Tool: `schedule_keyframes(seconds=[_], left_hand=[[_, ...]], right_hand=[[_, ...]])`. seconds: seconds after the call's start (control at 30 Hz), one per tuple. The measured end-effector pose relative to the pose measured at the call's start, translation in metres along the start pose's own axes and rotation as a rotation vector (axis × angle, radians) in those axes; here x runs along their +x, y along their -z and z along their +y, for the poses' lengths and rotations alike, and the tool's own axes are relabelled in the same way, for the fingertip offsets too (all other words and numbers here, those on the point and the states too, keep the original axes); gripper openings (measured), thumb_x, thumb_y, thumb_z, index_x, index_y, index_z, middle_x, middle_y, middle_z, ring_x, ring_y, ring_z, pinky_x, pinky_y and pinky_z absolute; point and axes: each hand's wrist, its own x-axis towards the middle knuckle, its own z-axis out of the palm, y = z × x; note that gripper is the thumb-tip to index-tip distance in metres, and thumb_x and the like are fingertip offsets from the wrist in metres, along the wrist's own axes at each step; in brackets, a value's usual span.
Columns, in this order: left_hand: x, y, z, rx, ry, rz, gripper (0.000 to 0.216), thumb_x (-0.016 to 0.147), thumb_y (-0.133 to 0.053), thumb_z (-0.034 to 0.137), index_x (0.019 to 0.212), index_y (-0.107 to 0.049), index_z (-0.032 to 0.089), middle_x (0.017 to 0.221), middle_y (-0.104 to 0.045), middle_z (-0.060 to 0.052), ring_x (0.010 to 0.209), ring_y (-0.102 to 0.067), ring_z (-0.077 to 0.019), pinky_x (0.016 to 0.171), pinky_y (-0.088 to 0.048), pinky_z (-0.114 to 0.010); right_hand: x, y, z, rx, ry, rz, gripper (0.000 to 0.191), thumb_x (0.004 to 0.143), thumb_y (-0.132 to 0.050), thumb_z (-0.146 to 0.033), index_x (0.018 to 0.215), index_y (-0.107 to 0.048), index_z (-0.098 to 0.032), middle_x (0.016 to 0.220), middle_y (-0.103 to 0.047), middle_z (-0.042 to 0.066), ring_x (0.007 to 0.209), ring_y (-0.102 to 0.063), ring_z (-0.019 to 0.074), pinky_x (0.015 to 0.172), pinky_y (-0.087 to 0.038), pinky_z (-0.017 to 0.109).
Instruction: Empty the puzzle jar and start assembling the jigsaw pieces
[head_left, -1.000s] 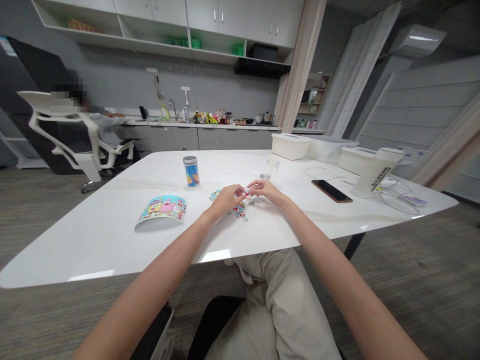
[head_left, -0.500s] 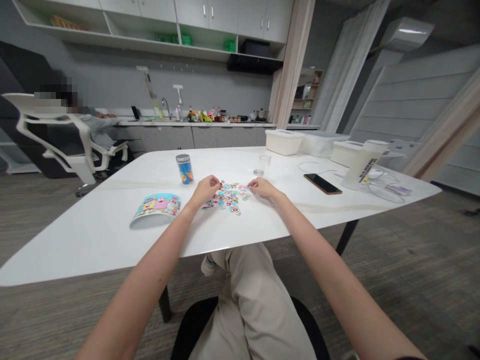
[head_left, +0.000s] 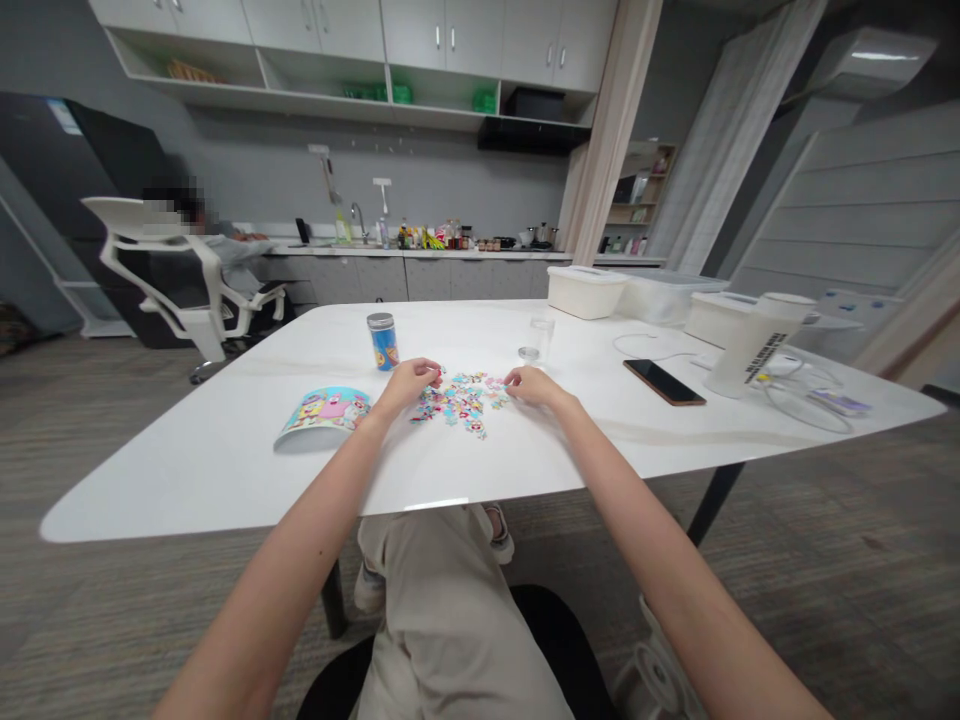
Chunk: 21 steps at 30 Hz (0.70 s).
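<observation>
A scatter of small colourful puzzle pieces (head_left: 460, 398) lies on the white table (head_left: 225, 450) between my hands. My left hand (head_left: 409, 383) rests at the left edge of the pieces with its fingers curled in a pinch. My right hand (head_left: 531, 385) sits at the right edge, its fingers also curled onto the pieces. What each hand grips is too small to make out. A curled cartoon picture sheet (head_left: 324, 412) lies to the left. A small blue tube (head_left: 382, 341) with a silver lid stands behind it.
A clear cup (head_left: 541, 337) and its lid stand behind the pieces. A black phone (head_left: 664, 381), a white tumbler (head_left: 752, 344), cables and white boxes (head_left: 585, 290) fill the right side. Another person sits in a white chair (head_left: 176, 275) at the far left.
A second ago my hands were together over the pieces; they have moved apart to the two sides of the scatter. The view has shifted a little.
</observation>
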Motion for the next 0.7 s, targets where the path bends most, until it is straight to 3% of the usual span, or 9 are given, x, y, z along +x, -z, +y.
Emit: schedule_keyframes(seconds=[0.2,0.47,0.7], left_hand=[[0.001,-0.004,0.000,-0.095,0.084,-0.003,0.011,0.073,-0.067,0.019,0.074,-0.056,0.016,0.064,-0.068,-0.001,0.062,-0.068,-0.0150,0.068,-0.051,-0.027],[0.000,-0.010,0.002,-0.190,0.164,0.040,0.024,0.079,-0.066,0.020,0.076,-0.041,0.019,0.081,-0.073,-0.006,0.074,-0.072,-0.0150,0.073,-0.049,-0.025],[-0.005,-0.018,0.009,-0.226,0.160,-0.015,0.013,0.076,-0.068,0.022,0.077,-0.056,0.016,0.073,-0.069,-0.002,0.066,-0.068,-0.0121,0.068,-0.048,-0.023]], right_hand=[[0.002,-0.004,0.002,0.032,0.014,0.001,0.019,0.075,-0.066,-0.017,0.092,-0.072,-0.014,0.094,-0.073,0.007,0.078,-0.064,0.0151,0.066,-0.043,0.020],[0.005,-0.010,0.001,0.256,0.045,0.047,0.010,0.071,-0.063,-0.010,0.080,-0.067,-0.014,0.080,-0.070,0.004,0.071,-0.060,0.0125,0.064,-0.043,0.020],[0.002,-0.010,0.003,0.622,0.015,0.011,0.009,0.074,-0.066,-0.018,0.081,-0.065,-0.013,0.062,-0.062,-0.001,0.050,-0.047,0.0077,0.050,-0.036,0.019]])
